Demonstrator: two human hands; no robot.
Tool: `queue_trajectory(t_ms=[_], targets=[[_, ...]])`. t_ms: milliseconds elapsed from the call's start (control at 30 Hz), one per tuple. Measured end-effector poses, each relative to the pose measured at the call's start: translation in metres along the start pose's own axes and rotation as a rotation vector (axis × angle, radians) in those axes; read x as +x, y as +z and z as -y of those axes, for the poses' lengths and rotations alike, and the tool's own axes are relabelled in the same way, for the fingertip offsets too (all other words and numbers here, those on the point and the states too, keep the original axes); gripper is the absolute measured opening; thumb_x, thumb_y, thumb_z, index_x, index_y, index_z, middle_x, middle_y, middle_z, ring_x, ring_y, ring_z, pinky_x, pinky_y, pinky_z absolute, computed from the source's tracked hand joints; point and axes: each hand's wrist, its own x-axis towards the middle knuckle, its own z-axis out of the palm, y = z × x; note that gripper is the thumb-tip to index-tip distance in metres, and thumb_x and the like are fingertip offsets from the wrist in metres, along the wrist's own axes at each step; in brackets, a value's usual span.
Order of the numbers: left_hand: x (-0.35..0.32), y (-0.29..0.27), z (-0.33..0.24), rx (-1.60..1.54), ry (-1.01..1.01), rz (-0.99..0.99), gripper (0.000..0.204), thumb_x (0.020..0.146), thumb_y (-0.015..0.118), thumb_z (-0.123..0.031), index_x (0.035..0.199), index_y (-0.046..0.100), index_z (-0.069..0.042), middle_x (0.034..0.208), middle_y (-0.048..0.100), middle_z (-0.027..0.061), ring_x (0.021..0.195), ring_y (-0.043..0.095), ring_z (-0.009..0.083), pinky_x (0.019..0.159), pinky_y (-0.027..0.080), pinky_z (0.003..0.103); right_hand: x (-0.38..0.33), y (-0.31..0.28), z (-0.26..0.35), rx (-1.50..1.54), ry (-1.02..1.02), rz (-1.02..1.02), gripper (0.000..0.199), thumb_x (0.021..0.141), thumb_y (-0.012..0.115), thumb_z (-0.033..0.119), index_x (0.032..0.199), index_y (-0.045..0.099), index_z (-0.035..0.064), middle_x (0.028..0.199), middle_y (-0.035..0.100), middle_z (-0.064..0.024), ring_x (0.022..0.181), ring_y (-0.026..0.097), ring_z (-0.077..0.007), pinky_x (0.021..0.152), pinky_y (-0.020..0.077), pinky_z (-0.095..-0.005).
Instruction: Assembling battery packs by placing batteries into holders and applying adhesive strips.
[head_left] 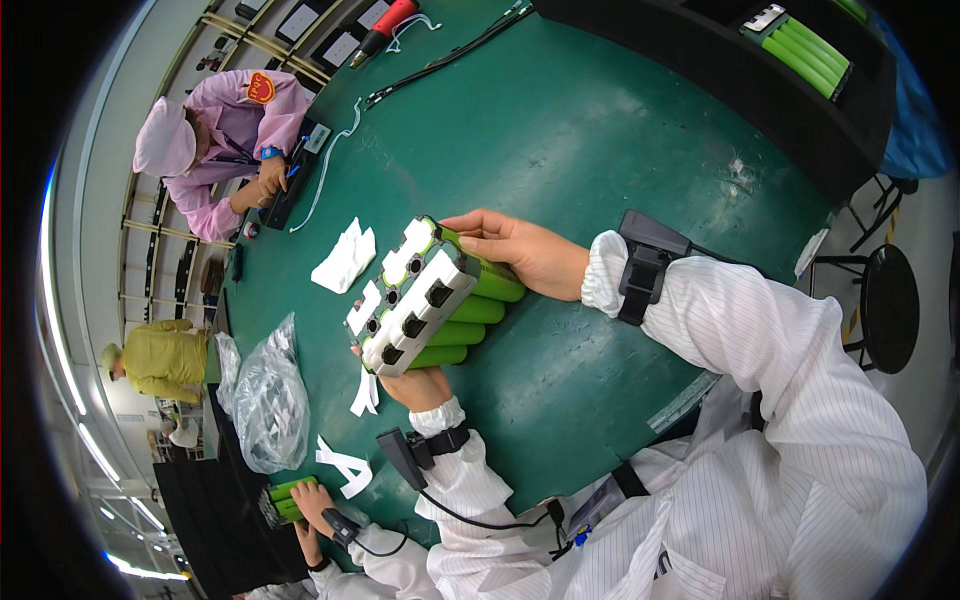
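Observation:
A battery pack of green cylindrical cells in a white plastic holder (428, 312) is held up over the green table, tilted, with its white holder facing up and left. My right hand (530, 252) grips its upper right end, thumb and fingers on the green cells. My left hand (418, 388) holds the lower end from beneath, its fingers partly hidden behind the pack. Black square pieces sit along the holder's side. Close to the pack on the table lie a crumpled white cloth or tissue (345, 256) and white paper strips (366, 392).
Clear plastic bags (272, 400) lie at the left. A co-worker's hands (316, 505) hold another green battery pack (290, 500) at lower left. Across the table, a person in pink (225, 150) writes. A red tool (385, 30), cables and a black tray (690, 70) with green cells lie farther off.

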Motion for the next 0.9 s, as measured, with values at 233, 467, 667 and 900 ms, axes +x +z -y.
queue_trajectory(t_ms=[233, 467, 667, 900], targets=[[0.001, -0.013, 0.004, 0.079, -0.125, 0.045, 0.044, 0.09, 0.04, -0.04, 0.123, 0.038, -0.011, 0.119, 0.047, 0.0079, 0.11, 0.045, 0.0237, 0.092, 0.038, 0.041, 0.002, -0.002, -0.005, -0.093, -0.016, 0.027, 0.041, 0.094, 0.034, 0.031, 0.126, 0.038, 0.0056, 0.121, 0.045, -0.0036, 0.11, 0.041, -0.0109, 0.094, 0.0323, -0.0259], [-0.002, -0.014, 0.007, -0.191, -0.075, 0.278, 0.097, 0.062, 0.037, -0.079, 0.129, 0.035, -0.01, 0.129, 0.041, 0.006, 0.118, 0.037, 0.0244, 0.099, 0.026, 0.042, -0.005, -0.001, -0.006, -0.275, -0.125, 0.143, 0.081, 0.083, 0.034, 0.06, 0.135, 0.016, 0.0006, 0.133, 0.029, -0.0113, 0.122, 0.029, -0.0184, 0.102, 0.0226, -0.0309], [-0.008, -0.002, 0.004, -0.106, -0.159, 0.158, 0.075, 0.076, 0.038, -0.067, 0.125, 0.035, -0.009, 0.125, 0.041, 0.0051, 0.118, 0.035, 0.0205, 0.1, 0.026, 0.039, -0.008, 0.003, -0.009, -0.411, -0.059, 0.07, 0.073, 0.086, 0.041, 0.052, 0.136, 0.016, 0.0061, 0.135, 0.028, -0.0085, 0.124, 0.026, -0.0179, 0.102, 0.0215, -0.0295], [-0.004, -0.019, 0.013, 0.025, -0.181, 0.085, 0.05, 0.088, 0.04, -0.047, 0.121, 0.038, -0.01, 0.119, 0.045, 0.0044, 0.111, 0.042, 0.0221, 0.095, 0.033, 0.037, -0.006, 0.012, -0.006, -0.304, -0.063, 0.044, 0.056, 0.092, 0.033, 0.041, 0.134, 0.023, 0.0048, 0.132, 0.033, -0.0067, 0.121, 0.03, -0.0154, 0.101, 0.0235, -0.0274]])
